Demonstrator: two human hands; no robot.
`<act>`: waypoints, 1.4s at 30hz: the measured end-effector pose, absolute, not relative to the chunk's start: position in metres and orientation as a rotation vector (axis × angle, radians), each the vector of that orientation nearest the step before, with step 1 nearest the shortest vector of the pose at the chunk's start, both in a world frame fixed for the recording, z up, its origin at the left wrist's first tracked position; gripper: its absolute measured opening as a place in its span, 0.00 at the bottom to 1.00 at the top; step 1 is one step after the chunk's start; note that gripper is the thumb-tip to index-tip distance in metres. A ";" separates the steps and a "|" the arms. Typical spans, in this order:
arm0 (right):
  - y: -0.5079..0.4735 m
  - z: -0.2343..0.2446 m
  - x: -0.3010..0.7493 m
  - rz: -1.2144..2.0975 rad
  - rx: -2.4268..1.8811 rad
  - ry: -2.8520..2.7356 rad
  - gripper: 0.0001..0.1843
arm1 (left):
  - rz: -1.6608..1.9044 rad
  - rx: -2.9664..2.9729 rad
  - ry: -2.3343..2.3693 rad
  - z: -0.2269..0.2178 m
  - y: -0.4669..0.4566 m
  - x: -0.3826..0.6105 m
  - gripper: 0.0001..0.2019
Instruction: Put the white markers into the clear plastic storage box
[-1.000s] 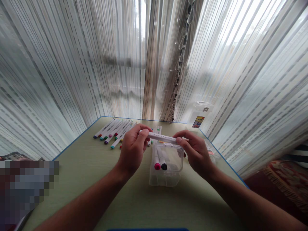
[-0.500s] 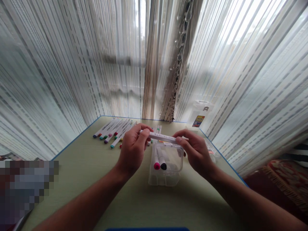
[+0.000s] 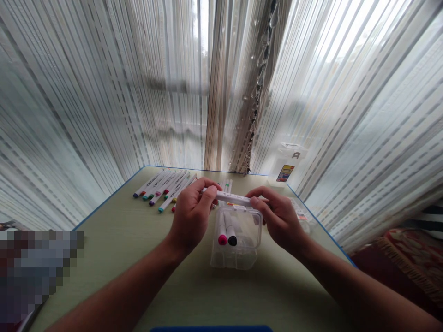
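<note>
Both hands hold one white marker (image 3: 232, 198) level above a clear plastic box (image 3: 236, 258). My left hand (image 3: 192, 214) pinches its left end and my right hand (image 3: 278, 216) pinches its right end, fingers closed on the barrel. Inside the box stand two markers, one with a pink cap (image 3: 222, 240) and one with a black cap (image 3: 232, 240). A row of several white markers with coloured caps (image 3: 162, 189) lies on the table behind my left hand.
The pale green table (image 3: 138, 249) has a blue edge and is hemmed in by striped sheer curtains (image 3: 104, 92). A clear container with a yellow label (image 3: 285, 167) stands at the back right. A clear lid (image 3: 301, 214) lies beside my right hand.
The hands and the marker stay nearly still; the view has shifted slightly, so the box sits a little further left.
</note>
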State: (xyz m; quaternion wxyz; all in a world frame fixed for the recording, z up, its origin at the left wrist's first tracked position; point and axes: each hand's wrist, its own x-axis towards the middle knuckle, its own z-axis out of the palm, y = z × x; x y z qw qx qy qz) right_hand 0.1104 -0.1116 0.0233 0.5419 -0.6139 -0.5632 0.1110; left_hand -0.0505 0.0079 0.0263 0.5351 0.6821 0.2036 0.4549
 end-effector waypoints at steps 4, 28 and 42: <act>-0.111 0.023 0.111 0.267 -1.462 -1.353 0.12 | 1.094 1.661 0.496 0.027 0.008 -0.051 0.11; -0.110 0.026 0.109 0.160 -1.502 -1.477 0.14 | 1.105 1.703 0.505 0.028 0.006 -0.052 0.11; -0.109 0.025 0.111 0.147 -1.514 -1.535 0.17 | 1.080 1.631 0.497 0.027 0.007 -0.051 0.11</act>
